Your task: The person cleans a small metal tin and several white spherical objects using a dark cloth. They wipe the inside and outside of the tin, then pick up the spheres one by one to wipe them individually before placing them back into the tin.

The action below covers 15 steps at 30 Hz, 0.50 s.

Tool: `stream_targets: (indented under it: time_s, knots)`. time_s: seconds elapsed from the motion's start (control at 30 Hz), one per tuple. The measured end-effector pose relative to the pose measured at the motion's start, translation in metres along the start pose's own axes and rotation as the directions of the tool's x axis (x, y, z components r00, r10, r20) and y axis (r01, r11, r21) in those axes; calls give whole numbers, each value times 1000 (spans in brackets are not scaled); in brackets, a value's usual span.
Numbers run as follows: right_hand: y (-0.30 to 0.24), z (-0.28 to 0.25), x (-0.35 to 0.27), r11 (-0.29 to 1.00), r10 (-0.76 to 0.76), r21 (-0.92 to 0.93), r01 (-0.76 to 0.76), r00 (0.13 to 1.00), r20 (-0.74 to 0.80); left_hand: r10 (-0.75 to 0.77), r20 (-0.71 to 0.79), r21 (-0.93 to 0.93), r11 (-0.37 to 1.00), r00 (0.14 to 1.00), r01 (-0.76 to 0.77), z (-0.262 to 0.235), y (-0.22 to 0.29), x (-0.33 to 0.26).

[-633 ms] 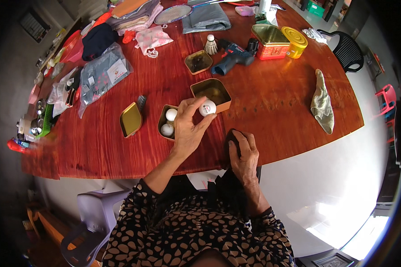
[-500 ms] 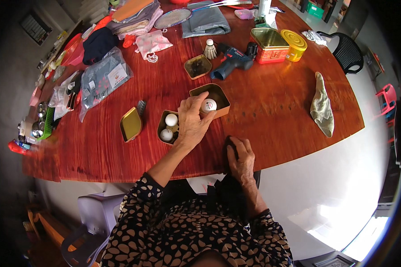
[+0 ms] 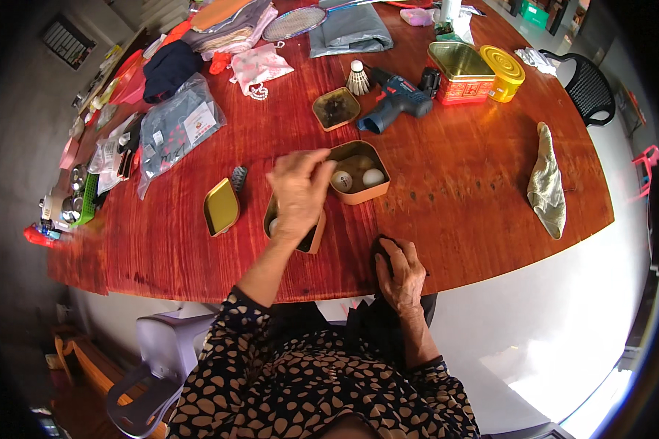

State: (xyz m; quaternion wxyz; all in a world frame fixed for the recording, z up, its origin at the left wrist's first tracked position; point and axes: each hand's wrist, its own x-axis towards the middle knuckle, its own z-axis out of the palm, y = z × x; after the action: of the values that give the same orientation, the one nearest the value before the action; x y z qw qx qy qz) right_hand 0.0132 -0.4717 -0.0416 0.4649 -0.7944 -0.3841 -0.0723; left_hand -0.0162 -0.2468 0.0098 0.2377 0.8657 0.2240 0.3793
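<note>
My left hand (image 3: pixel 298 192) is raised over the left tin, open, its fingers reaching toward the right tin and nothing visible in its grasp. Under it sits the left square tin (image 3: pixel 314 240), mostly covered by the hand, with part of a white ball (image 3: pixel 273 225) showing inside. The right square tin (image 3: pixel 364 193), orange-brown outside, contains two white table tennis balls: one printed ball (image 3: pixel 342 181) at its left and a plain ball (image 3: pixel 373 177) at its right. At the table's near edge my right hand (image 3: pixel 400 274) lies with fingers stretched over a dark object I cannot make out.
A gold lid (image 3: pixel 221 207) lies left of the tins, and another lid (image 3: pixel 336 109) behind them. Farther back are a shuttlecock (image 3: pixel 357 78), a cordless drill (image 3: pixel 396 104), a red tin (image 3: pixel 461 79) and a yellow tub (image 3: pixel 502 73). A pale cloth (image 3: pixel 546 185) lies rightward.
My left hand has let go of the printed ball, which now rests in the right tin. The hand has drawn back left over the left tin. My right hand stays at the table edge.
</note>
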Motion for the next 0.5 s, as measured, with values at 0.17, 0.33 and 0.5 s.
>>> stream_targets:
  time_s: [0.17,0.33,0.5]
  knots:
    - [-2,-2,3,1000,-13,24,13,1000,1,-40,1,420,907,999,36,-54,-15,-13]
    - [-3,-2,5,1000,12,19,-13,999,34,-81,167,512,859,983,-17,-64,-19,-34]
    - [-1,1,3,1000,11,1,-11,999,40,-64,190,542,839,980,-50,-57,-24,-34]
